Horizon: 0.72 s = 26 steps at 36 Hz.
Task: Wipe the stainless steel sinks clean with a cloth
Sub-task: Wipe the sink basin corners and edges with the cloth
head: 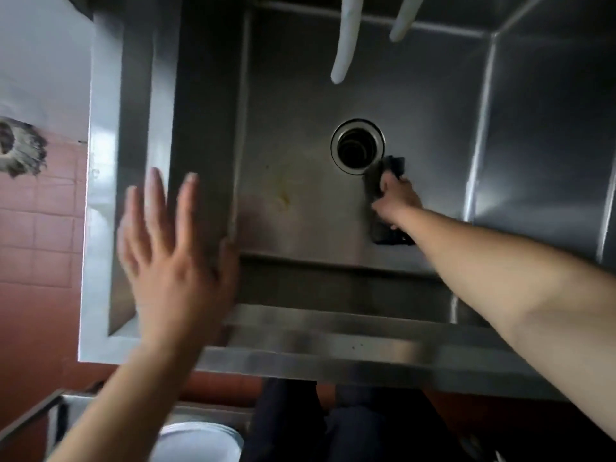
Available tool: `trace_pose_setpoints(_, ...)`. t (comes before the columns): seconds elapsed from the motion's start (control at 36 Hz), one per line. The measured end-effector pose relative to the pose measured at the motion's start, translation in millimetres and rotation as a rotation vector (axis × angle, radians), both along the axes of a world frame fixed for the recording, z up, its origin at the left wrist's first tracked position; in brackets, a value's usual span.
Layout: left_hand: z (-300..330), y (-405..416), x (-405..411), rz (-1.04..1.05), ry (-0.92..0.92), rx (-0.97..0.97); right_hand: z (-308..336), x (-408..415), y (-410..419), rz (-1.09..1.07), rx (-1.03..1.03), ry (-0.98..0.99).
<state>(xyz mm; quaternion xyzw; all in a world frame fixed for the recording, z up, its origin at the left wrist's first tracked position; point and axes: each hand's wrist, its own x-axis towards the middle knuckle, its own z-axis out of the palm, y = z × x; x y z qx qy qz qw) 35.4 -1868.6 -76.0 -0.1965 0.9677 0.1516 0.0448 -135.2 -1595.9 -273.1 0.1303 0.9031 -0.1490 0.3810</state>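
Head view: the right hand [395, 201] gripped a soft, limp dark cloth [383, 181], bunched, beside the sink [300, 128] drain [358, 146]; the left hand [166, 248] hovered, fingers spread.

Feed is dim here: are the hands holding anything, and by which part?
The right hand grips the dark cloth around its middle, on the sink floor beside the drain. The left hand holds nothing.

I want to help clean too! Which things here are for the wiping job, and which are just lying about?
For the job:
- sink
- dark cloth, gripped by the right hand
- drain, beside the cloth

Just there:
- two white spouts
- white bucket
- red floor tiles
- left hand, open
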Motion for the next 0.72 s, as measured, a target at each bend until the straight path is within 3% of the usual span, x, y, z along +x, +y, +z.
trace_pose_setpoints(0.19,-25.3,-57.6,-3.7,-0.075,0.061,-0.258,-8.2,-41.0,-121.4,0.239,-0.070,-0.035)
trace_pose_setpoints(0.33,-33.3,-58.0,-3.0,-0.104,0.087,-0.342,2.0,-1.1,-177.4,0.835,-0.153,-0.043)
trace_pose_setpoints(0.42,-30.7,-56.9,-4.2,-0.089,0.075,-0.356,6.1,49.5,-179.1,1.222,-0.199,-0.025)
trace_pose_setpoints(0.47,-28.3,-55.6,-6.1,-0.074,0.057,-0.344,5.0,68.3,-168.6,1.368,-0.217,-0.034)
trace_pose_setpoints(0.61,-24.2,-53.7,-9.2,-0.060,0.055,-0.333,-0.2,46.3,-132.4,1.446,-0.157,-0.093)
trace_pose_setpoints(0.67,-23.9,-54.1,-9.5,-0.066,0.062,-0.333,-1.2,16.4,-121.8,1.295,-0.047,-0.068)
trace_pose_setpoints(0.72,-23.5,-54.4,-9.9,-0.065,0.067,-0.332,-0.8,-22.5,-120.4,0.991,0.037,-0.007)
